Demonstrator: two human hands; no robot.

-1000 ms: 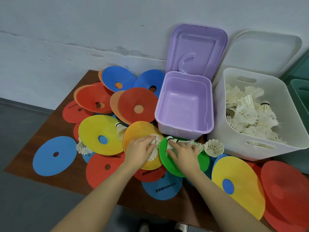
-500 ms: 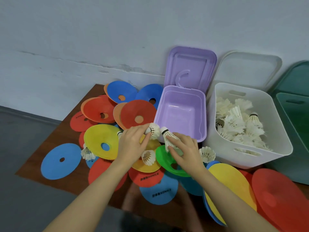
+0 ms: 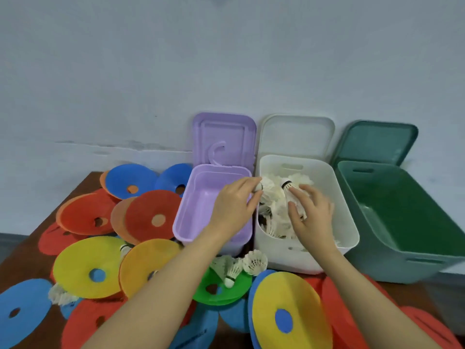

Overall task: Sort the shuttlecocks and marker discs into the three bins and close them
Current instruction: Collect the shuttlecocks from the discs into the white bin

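- Both hands reach over the white bin point(image 3: 305, 258): the left hand point(image 3: 232, 206) pinches the cork end of a shuttlecock point(image 3: 266, 185) at the bin's left rim, and the right hand point(image 3: 310, 215) has its fingers curled round a second shuttlecock point(image 3: 288, 188), cork tip pointing up.
- That white bin, of smooth plastic with rounded corners and a slot handle, holds a heap of white feathered shuttlecocks; its lid point(image 3: 297, 134) stands open against the wall.
- Left of it, touching or nearly so, the lilac bin point(image 3: 181, 227) shows only its bare inside, with its ribbed lid point(image 3: 224, 137) upright behind.
- On the right, the larger dark green bin point(image 3: 407, 260) also shows a bare floor, its lid point(image 3: 377, 142) tilted back.
- Three loose shuttlecocks point(image 3: 239, 267) lie in front of the bins, partly on a green disc point(image 3: 221, 288); another point(image 3: 60, 295) is wedged under the yellow disc point(image 3: 88, 265) at the left.
- Flat, slightly domed marker discs with centre holes, in blue, red, orange and yellow, overlap across the dark wooden bench point(image 3: 27, 250), among them a blue disc point(image 3: 129, 181) near the wall.
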